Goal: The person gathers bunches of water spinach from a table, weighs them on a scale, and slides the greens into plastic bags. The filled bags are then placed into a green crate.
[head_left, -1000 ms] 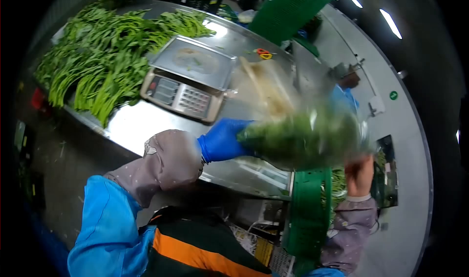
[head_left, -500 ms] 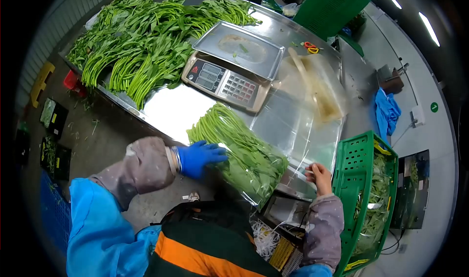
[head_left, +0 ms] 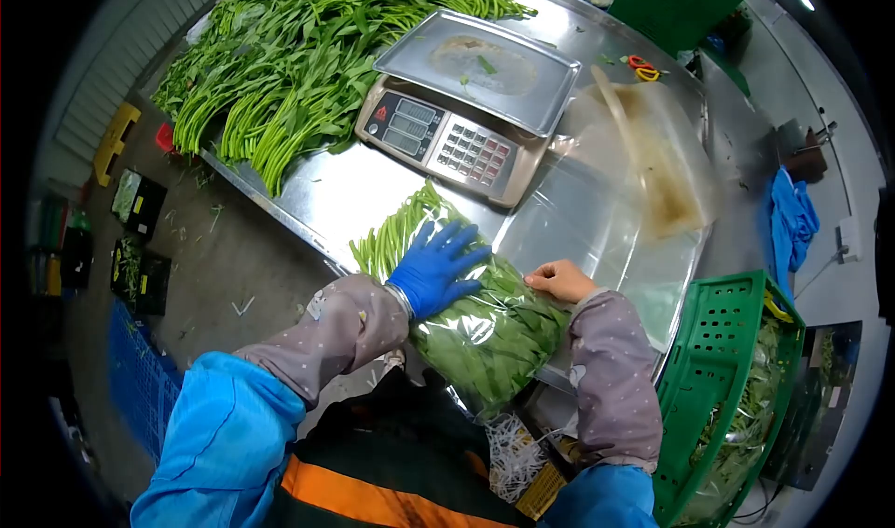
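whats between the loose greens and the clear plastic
The scale sits between the loose greens and the clear plastic, as the head view shows.

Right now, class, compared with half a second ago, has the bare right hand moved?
Yes. Judged against the scale, the right hand has moved closer to it, inward to the edge of the bagged greens.

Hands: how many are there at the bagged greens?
2: the left hand, in a blue glove, is spread on top of the bagged greens; the bare right hand is at the edge. Neither is hidden.
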`<state>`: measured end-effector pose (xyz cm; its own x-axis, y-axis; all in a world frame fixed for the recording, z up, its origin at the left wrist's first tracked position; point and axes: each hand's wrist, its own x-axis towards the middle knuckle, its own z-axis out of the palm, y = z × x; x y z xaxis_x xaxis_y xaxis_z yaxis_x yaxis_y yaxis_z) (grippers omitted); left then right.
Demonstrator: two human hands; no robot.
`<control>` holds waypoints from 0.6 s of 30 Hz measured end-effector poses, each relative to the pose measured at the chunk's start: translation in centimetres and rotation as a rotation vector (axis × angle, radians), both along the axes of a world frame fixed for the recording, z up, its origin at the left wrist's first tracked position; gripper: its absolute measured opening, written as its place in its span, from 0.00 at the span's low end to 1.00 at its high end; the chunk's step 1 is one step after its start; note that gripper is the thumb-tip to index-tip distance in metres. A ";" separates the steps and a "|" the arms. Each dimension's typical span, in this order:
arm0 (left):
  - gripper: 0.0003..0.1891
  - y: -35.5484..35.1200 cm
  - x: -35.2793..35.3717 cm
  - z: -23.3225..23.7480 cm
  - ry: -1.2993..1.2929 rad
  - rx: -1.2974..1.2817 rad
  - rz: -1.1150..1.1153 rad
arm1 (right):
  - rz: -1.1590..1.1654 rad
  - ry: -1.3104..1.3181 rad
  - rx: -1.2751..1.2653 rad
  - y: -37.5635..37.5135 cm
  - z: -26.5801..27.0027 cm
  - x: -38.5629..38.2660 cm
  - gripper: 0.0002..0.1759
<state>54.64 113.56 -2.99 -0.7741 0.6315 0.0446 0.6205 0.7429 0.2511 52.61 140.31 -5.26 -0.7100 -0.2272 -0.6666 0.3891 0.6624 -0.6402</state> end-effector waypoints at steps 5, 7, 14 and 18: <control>0.29 0.0 0.3 0.6 -0.014 -0.008 0.001 | -0.104 0.038 -0.170 -0.4 0.8 0.3 0.12; 0.29 0.0 0.4 0.4 -0.015 -0.005 -0.015 | -0.148 0.155 -0.207 -0.5 2.7 1.3 0.09; 0.28 0.0 0.7 0.0 0.009 -0.011 -0.082 | -0.443 0.440 -0.447 0.2 6.7 5.5 0.05; 0.27 -0.2 0.6 -0.6 0.016 0.024 -0.079 | -0.345 0.698 -0.618 4.9 10.9 10.0 0.05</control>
<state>55.28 113.34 -3.62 -0.7213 0.6889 0.0723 0.6807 0.6857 0.2578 62.60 145.25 5.66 -0.9907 -0.1004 0.0918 -0.0978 0.0564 -0.9936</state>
